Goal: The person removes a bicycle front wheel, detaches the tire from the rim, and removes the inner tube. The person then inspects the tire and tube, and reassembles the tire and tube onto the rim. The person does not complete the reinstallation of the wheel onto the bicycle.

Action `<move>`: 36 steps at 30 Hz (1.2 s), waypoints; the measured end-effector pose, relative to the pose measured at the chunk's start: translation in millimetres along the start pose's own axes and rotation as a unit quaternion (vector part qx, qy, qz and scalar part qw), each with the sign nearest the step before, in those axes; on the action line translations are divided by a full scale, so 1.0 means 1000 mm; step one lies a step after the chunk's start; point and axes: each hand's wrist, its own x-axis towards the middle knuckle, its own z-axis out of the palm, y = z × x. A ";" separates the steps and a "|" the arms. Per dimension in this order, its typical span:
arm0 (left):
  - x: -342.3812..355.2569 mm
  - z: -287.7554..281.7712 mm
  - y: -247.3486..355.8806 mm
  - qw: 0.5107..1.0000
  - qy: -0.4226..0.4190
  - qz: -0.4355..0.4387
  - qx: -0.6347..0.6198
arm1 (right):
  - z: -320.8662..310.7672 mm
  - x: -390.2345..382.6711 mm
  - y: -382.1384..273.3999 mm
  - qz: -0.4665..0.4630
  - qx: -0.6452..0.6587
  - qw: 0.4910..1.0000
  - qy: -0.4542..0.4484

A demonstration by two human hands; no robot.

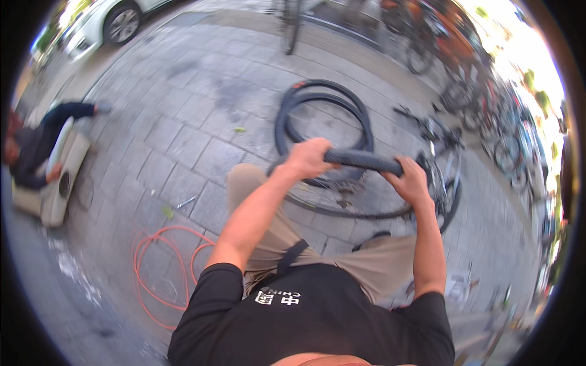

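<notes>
A bicycle wheel with a black knobby tyre (pixel 369 160) stands tilted in front of me, its hub and spokes (pixel 343 196) showing below my hands. My left hand (pixel 309 160) is closed round the tyre on one side of its upper stretch. My right hand (pixel 408 178) grips the same stretch on the other side, thumb inward. Just beyond lie two loose black bicycle tyres (pixel 323 82), overlapping on the paving. Close to the right of the wheel, a bicycle (pixel 434 143) lies on its side.
An orange hose (pixel 139 268) lies coiled at the left, near a small metal tool (pixel 186 202). A person (pixel 36 146) sits farther left on a pale seat. Parked bicycles (pixel 470 91) line the right. A white car (pixel 101 27) stands far left. Papers (pixel 458 287) lie at lower right.
</notes>
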 end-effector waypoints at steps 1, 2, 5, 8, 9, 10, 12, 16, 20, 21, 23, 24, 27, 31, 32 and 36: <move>-0.004 -0.009 0.004 0.999 0.021 -0.020 0.031 | -0.004 0.006 -0.003 -0.006 0.007 1.000 -0.024; -0.007 -0.013 -0.001 0.997 0.060 -0.006 0.049 | -0.007 0.013 -0.011 -0.038 0.039 0.999 -0.002; -0.002 -0.017 0.007 0.990 0.093 0.009 0.106 | -0.019 0.003 -0.006 -0.024 0.047 0.994 0.097; 0.011 -0.001 0.044 0.985 0.098 0.087 0.116 | -0.018 -0.037 0.024 0.004 0.074 0.975 0.208; 0.016 0.002 0.056 0.981 0.096 0.112 0.123 | -0.016 -0.049 0.035 0.006 0.080 0.967 0.241; 0.020 0.004 0.069 0.980 0.083 0.118 0.139 | -0.009 -0.062 0.043 0.050 0.119 0.957 0.260; 0.033 0.011 0.094 0.969 0.059 0.138 0.197 | 0.004 -0.093 0.060 0.142 0.186 0.924 0.302; 0.045 -0.001 0.085 0.953 0.049 0.189 0.232 | 0.044 -0.118 0.070 0.230 0.266 0.859 0.373; 0.062 -0.006 0.095 0.957 0.019 0.190 0.217 | 0.049 -0.153 0.076 0.366 0.313 0.828 0.289; 0.065 -0.008 0.098 0.964 0.008 0.161 0.212 | 0.050 -0.156 0.075 0.327 0.282 0.846 0.312; 0.080 -0.009 0.086 0.960 0.009 0.187 0.207 | 0.050 -0.161 0.079 0.318 0.264 0.860 0.299; 0.085 -0.009 0.081 0.957 0.017 0.189 0.218 | 0.053 -0.162 0.081 0.323 0.255 0.863 0.293; 0.101 -0.012 0.067 0.954 0.055 0.169 0.240 | 0.063 -0.159 0.090 0.334 0.247 0.863 0.288; 0.151 -0.044 0.015 0.949 0.063 0.127 0.280 | 0.072 -0.158 0.093 0.327 0.242 0.870 0.280; 0.170 -0.058 -0.016 0.949 0.070 0.109 0.289 | 0.075 -0.154 0.090 0.332 0.248 0.871 0.264; 0.194 -0.053 -0.013 0.950 0.022 0.018 0.312 | 0.075 -0.154 0.088 0.371 0.273 0.863 0.206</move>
